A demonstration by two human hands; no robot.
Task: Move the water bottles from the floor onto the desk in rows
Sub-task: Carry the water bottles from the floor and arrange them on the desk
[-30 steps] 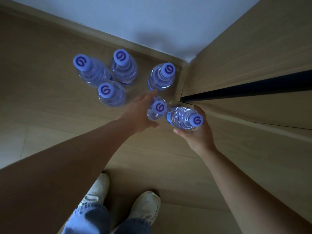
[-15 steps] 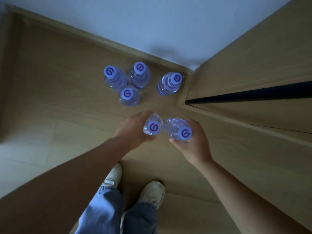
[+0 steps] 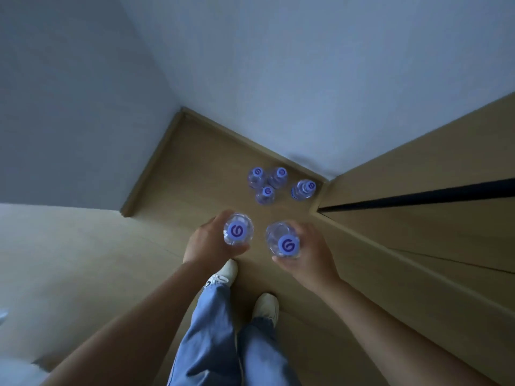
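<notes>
Above the floor [image 3: 195, 168], each hand grips one bottle: left hand [image 3: 207, 242], right hand [image 3: 312, 254]. Four bottles [image 3: 267, 195] wait far behind; I see no desk.

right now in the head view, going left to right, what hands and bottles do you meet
left hand → its held bottle → right-hand bottle → lone floor bottle → right hand

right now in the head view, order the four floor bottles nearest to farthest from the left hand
From the left hand:
1. front bottle, nearest of the cluster
2. back-left bottle
3. back-middle bottle, close to the last
4. right bottle, beside the cabinet
</notes>
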